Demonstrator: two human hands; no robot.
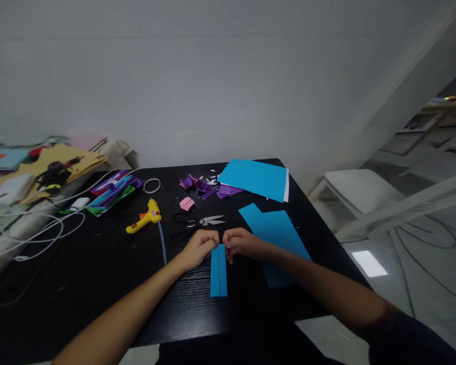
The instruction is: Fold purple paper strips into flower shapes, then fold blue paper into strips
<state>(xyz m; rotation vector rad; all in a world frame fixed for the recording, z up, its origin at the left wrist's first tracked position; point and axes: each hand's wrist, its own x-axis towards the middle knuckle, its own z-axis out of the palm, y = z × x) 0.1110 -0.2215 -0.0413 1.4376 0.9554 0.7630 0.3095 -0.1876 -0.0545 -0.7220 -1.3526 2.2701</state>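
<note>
On the black wooden table (99, 274), the left hand (200, 247) and right hand (240, 243) press curled fingers onto the far end of a narrow blue paper strip (218, 271) with a lengthwise crease. Just right of it lies a cut blue paper sheet (275, 230); farther off rests a larger blue sheet (255, 178). Black-handled scissors (197, 224) lie just beyond the hands, with a yellow glue gun (144, 218) to their left. Purple paper scraps (205, 186), a small pink folded piece (187, 203) and a stack of coloured paper strips (112, 191) sit at the far side. White cables (49, 223) trail on the left.
</note>
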